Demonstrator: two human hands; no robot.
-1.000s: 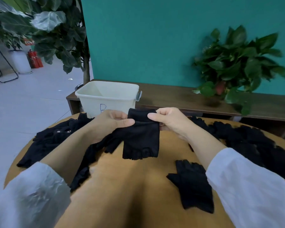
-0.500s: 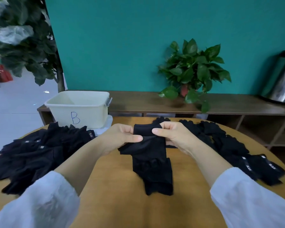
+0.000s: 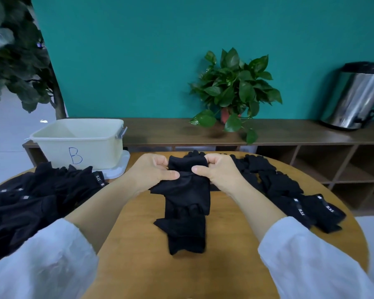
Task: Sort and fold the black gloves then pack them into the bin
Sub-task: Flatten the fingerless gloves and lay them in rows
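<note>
hands, left (image 3: 152,171) and right (image 3: 218,171), each pinch the cuff of a black glove (image 3: 187,190) above the round table (image 3: 138,244).

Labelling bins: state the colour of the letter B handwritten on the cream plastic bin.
Blue, on the cream plastic bin; head view.

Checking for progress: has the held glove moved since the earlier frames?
Cannot tell: the camera swung, and glove remains over the table, right of the bin.
</note>
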